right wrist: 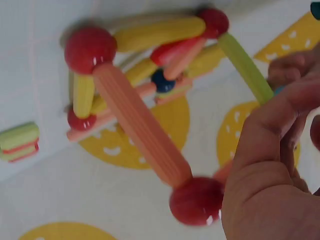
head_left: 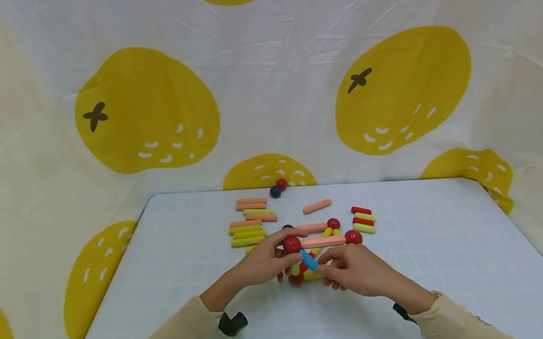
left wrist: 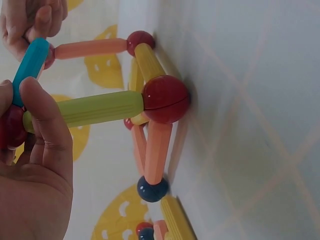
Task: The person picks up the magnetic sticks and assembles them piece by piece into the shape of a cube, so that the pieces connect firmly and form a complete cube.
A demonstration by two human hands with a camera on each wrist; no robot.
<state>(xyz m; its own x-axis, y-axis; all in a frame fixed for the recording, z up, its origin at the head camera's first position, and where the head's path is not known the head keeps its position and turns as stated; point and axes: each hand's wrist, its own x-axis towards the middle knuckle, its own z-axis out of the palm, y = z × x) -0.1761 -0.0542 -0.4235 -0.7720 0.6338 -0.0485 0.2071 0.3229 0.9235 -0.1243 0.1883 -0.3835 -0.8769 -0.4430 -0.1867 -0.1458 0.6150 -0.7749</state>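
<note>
A frame of magnetic rods and balls stands on the table. My left hand [head_left: 260,261] grips the red ball [head_left: 292,244] at its upper near left corner. The fingers of my right hand [head_left: 356,271] pinch the lower end of a blue rod [head_left: 309,261], which slants up to that ball. In the left wrist view the blue rod's far end is at the ball, and a green rod [left wrist: 100,109] runs to a red ball [left wrist: 166,99] on the table. A pink rod [right wrist: 142,125] joins two red balls in the right wrist view, where my hand mostly hides the blue rod.
Pink and yellow rods [head_left: 247,235] lie in rows at the left behind the frame. Short red and green rods [head_left: 363,220] lie to the right. One pink rod [head_left: 317,206] and a dark blue ball [head_left: 275,192] beside a red one lie farther back. A patterned cloth hangs behind.
</note>
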